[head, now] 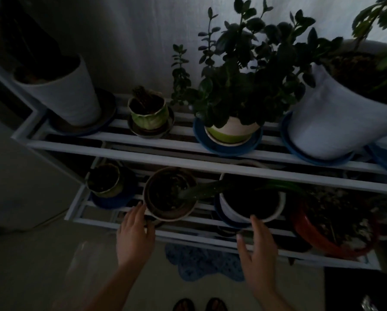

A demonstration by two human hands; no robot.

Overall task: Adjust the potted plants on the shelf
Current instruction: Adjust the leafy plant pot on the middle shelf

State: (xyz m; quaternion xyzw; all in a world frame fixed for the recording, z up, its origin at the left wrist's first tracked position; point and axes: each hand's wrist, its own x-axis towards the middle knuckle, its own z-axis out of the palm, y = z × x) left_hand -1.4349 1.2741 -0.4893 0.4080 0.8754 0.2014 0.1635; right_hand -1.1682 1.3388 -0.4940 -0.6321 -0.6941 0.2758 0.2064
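Note:
A white slatted shelf point(188, 162) holds potted plants on two levels in dim light. On the lower level a brown pot point(168, 212) with a long green leaf sits at the front, a white pot point(233, 212) to its right. My left hand point(135, 234) is open, its fingertips touching the brown pot's left side and its saucer. My right hand point(258, 250) is open with fingers spread, just in front of the white pot's rim. Whether it touches the pot is unclear.
Lower level also has a small green pot point(105, 181) on a blue saucer at left and a red pot point(318, 236) at right. The upper level carries two big white pots point(69, 95) point(336, 122), a small green pot point(148, 115) and a leafy plant point(233, 129). A blue mat point(201, 263) lies on the floor.

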